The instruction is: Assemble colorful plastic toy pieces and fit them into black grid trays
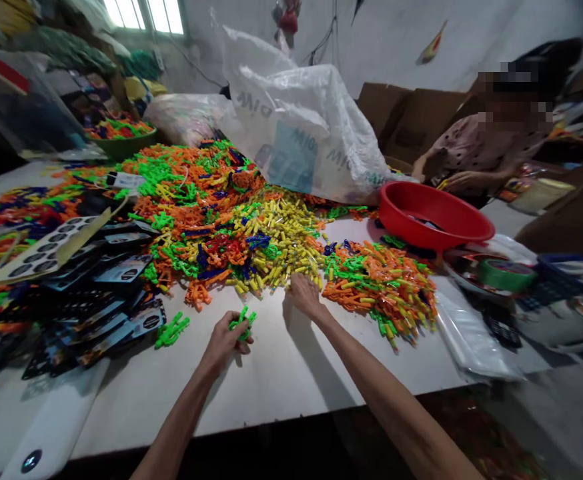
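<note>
My left hand [231,333] is closed round a small bright green plastic toy [244,325], held just above the white table. Close by on its left lies another small clump of green toys [172,330]. My right hand [304,292] reaches to the near edge of a heap of small yellow plastic pieces [286,247]. Its fingers are curled at the heap, and what they hold there is hidden. A larger mound of orange, green and blue toys [186,193] rises behind. Right of my right hand, a pile of bagged orange, green and yellow toys [379,287] lies on the table.
Black printed cards [121,267] and a sticker sheet [46,250] are stacked at left, above a white scale-like device [59,427]. A red basin [434,217], clear plastic bags [471,333] and green tape [506,275] stand at right. Another person [486,147] sits across.
</note>
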{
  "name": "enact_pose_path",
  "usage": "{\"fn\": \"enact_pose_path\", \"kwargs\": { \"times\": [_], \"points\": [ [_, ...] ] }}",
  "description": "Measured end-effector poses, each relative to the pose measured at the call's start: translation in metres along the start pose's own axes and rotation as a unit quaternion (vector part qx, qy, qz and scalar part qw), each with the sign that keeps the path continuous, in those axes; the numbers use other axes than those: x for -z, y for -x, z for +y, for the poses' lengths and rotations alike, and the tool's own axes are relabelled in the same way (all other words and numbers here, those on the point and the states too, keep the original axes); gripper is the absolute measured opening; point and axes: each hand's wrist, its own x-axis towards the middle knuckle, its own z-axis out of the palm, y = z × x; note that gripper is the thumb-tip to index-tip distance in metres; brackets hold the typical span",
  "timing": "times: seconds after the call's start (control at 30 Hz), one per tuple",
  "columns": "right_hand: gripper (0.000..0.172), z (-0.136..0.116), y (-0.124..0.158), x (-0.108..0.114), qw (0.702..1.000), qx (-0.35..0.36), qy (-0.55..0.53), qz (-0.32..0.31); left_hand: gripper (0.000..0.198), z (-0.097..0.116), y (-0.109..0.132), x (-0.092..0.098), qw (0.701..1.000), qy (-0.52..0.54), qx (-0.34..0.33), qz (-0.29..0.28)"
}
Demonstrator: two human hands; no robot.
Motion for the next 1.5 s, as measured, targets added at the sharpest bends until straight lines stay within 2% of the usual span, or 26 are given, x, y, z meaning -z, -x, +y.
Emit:
{"fn": "enact_pose_path", "kwargs": {
  "times": [0.07,0.13,0.17,0.27,0.37,0.5,0.6,0.77,0.97,1.17,1.33,1.5],
  "points": [
    [0.017,0.009,0.013,0.009,0.998,0.001,-0.053,-0.03,0.035,0.004,0.005,-0.004,0.995,0.079,0.031,-0.044],
    [0.018,0.017,0.029,0.017,0.977,0.01,-0.19,-0.094,0.036,0.01,0.008,-0.01,0.989,0.12,0.041,-0.078],
    [0.019,0.019,0.038,0.02,0.951,0.015,-0.279,-0.132,0.035,0.013,0.01,-0.014,0.986,0.131,0.041,-0.096],
    [0.021,0.018,0.059,0.024,0.839,0.02,-0.495,-0.228,0.034,0.022,0.014,-0.024,0.976,0.143,0.028,-0.162],
    [0.018,0.012,0.071,0.021,0.791,0.013,-0.547,-0.272,0.033,0.029,0.019,-0.029,0.97,0.15,0.007,-0.193],
    [0.015,0.009,0.077,0.017,0.746,-0.005,-0.606,-0.276,0.034,0.033,0.024,-0.03,0.967,0.162,0.001,-0.199],
    [0.015,0.012,0.079,0.018,0.736,-0.007,-0.624,-0.263,0.034,0.033,0.025,-0.031,0.967,0.168,0.011,-0.19],
    [0.018,0.015,0.085,0.021,0.754,-0.022,-0.602,-0.26,0.032,0.03,0.024,-0.037,0.963,0.167,0.006,-0.211],
    [0.022,0.016,0.085,0.018,0.734,-0.05,-0.605,-0.305,0.031,0.025,0.023,-0.037,0.954,0.176,0.016,-0.244],
    [0.022,0.024,0.084,0.015,0.755,-0.055,-0.597,-0.266,0.034,0.023,0.017,-0.039,0.959,0.179,0.036,-0.217],
    [0.022,0.025,0.084,0.01,0.718,-0.064,-0.628,-0.295,0.031,0.019,0.014,-0.039,0.948,0.213,0.059,-0.227],
    [0.024,0.019,0.091,0.009,0.701,-0.062,-0.641,-0.307,0.028,0.019,0.02,-0.037,0.95,0.211,0.046,-0.226]
  ]
}}
